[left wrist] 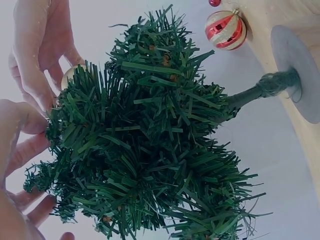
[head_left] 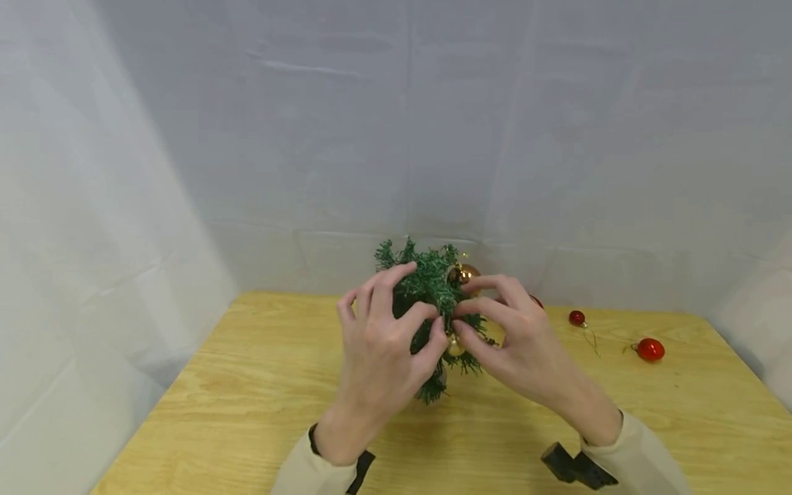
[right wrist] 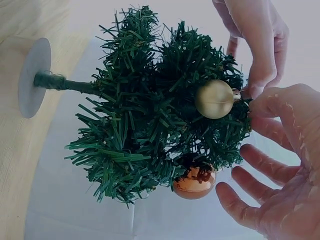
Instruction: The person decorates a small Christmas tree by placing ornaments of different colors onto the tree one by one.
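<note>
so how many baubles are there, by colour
gold bauble: 1, on the tree
copper bauble: 1, on the tree
red baubles: 3, on the table, one half hidden behind the right hand
total: 5

You have a small green artificial fir tree (head_left: 433, 295) upright on its round base, a matte gold bauble (right wrist: 214, 99) hanging at its branch tip
</note>
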The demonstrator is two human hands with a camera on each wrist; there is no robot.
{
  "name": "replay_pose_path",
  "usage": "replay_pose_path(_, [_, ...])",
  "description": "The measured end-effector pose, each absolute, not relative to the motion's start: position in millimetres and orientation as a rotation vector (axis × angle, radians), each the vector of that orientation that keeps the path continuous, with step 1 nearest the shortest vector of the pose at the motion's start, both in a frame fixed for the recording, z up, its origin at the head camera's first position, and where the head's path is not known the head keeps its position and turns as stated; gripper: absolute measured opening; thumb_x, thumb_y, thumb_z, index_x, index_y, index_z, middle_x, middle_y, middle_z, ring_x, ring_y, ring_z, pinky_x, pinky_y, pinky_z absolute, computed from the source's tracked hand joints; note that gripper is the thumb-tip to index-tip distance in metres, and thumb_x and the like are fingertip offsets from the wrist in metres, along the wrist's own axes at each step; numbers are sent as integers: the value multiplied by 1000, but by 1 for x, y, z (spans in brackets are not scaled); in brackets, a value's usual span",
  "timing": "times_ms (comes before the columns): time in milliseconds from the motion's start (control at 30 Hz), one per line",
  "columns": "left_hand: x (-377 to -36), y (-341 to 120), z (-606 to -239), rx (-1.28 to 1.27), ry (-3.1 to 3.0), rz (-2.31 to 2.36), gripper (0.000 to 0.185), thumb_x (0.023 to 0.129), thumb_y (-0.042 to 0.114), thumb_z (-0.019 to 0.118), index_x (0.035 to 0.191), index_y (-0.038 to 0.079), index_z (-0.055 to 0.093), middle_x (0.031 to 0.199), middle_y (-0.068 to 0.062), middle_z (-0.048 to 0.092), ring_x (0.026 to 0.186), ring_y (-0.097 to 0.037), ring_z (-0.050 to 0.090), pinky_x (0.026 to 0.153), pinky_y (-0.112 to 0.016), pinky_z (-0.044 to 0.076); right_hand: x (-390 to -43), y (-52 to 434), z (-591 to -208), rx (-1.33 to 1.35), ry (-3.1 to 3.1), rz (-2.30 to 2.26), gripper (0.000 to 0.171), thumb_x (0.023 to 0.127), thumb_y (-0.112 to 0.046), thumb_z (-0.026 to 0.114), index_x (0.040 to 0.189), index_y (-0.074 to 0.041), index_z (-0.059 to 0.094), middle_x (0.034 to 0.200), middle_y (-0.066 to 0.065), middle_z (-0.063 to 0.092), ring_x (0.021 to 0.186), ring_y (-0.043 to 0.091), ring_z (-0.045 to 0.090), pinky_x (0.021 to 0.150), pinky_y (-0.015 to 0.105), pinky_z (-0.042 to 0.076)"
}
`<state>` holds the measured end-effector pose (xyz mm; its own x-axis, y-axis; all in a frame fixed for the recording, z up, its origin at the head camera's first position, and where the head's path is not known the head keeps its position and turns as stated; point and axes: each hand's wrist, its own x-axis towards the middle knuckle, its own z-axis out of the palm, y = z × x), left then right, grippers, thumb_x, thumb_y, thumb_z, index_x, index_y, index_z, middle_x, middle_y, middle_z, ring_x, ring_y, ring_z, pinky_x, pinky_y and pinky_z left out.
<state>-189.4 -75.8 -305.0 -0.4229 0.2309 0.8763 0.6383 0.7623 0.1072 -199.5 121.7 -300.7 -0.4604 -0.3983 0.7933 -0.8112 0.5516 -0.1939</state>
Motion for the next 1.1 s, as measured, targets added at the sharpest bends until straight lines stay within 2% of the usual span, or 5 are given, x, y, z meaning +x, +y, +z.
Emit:
replay_pose_path(200, [-190, -78, -306, -669, -1983, -528, 5, 86, 22, 75, 85, 18, 75, 140, -13, 57, 120, -34, 55, 96, -58, 37, -199, 125, -303, 978, -2087, 774, 29, 81, 0, 80, 107, -13, 76, 125, 11, 64, 109, 25, 63, 80, 40, 56])
replay_pose_path(467, [-194, -88, -306, -737, -1871, -595, 14, 90, 20, 71, 102, 13, 74, 132, -15, 63, 115, -33, 61, 91, -54, 43, -198, 146, -306, 923, -2070, 822, 37, 78, 5, 80, 110, -13, 75, 121, 8, 67, 97, 16, 64, 72, 17, 45])
replay_pose_path(700, [-206, -100, -304, -811, -1717, -594, 22, 97, 14, 63, 116, 8, 72, 120, -16, 68, 105, -31, 67, 78, -45, 47, -200, 180, -310, 815, -2142, 780, 38, 78, 7, 79, 110, -12, 75, 121, 7, 68, 102, 12, 63, 80, 15, 44])
replay_pose_path(900, [-209, -104, -303, -825, -1713, -573, 22, 99, 10, 61, 117, 9, 73, 115, -13, 69, 100, -29, 68, 77, -44, 48, -203, 207, -316, 744, -2197, 720, 40, 79, 8, 78, 113, -12, 74, 123, 7, 67, 87, 1, 53, 65, 14, 37])
replay_pose_path(1100, [-210, -106, -302, -838, -1724, -557, 21, 100, 11, 60, 115, 10, 75, 112, -11, 71, 97, -27, 68, 78, -43, 49, -213, 225, -327, 769, -2219, 649, 42, 76, 7, 80, 114, -9, 73, 121, 9, 66, 78, 1, 50, 63, 11, 40])
